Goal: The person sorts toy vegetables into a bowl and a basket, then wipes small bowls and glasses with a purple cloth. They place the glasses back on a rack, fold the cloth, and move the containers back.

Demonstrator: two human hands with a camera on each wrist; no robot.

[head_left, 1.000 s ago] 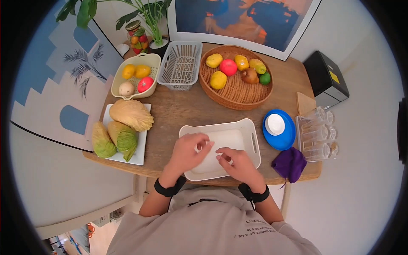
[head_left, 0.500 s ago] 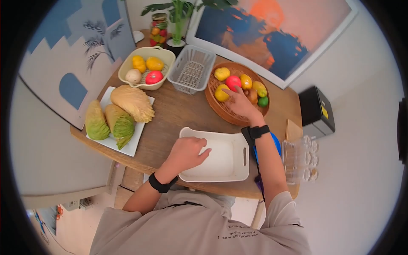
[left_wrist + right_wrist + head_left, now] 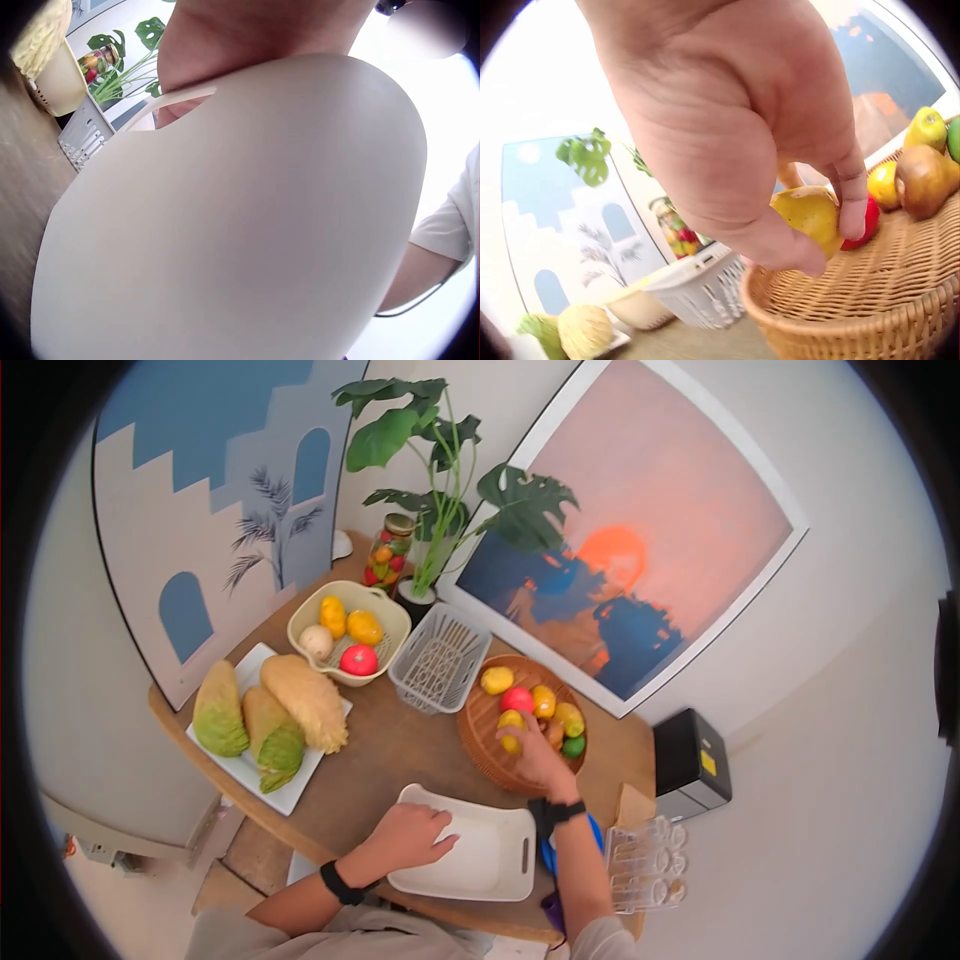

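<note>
My right hand [image 3: 540,762] reaches into the round wicker basket [image 3: 476,752]. Its thumb and fingers pinch a yellow lemon [image 3: 810,217], as the right wrist view shows. Close beside the lemon lies a red fruit [image 3: 864,225], partly hidden by the fingers. Over the left end of the white plastic bin [image 3: 505,850] is my left hand [image 3: 408,836], its fingers loosely bent above the inside and holding nothing. In the left wrist view the bin's outer wall [image 3: 225,225] covers most of that hand, and a bit of it shows through the handle slot.
Other fruits, among them a brown pear-like one [image 3: 922,180], share the basket. A grey plastic basket [image 3: 437,660] and a cream colander [image 3: 395,622] with produce stand left of it. Cabbages [image 3: 305,700] lie on a white plate [image 3: 290,790]. Clear glasses [image 3: 650,860] line the right side.
From above the white bin, my right hand has moved forward and right to the wicker basket and taken hold of the lemon. The left hand stays by the bin; the head view has tilted up.
</note>
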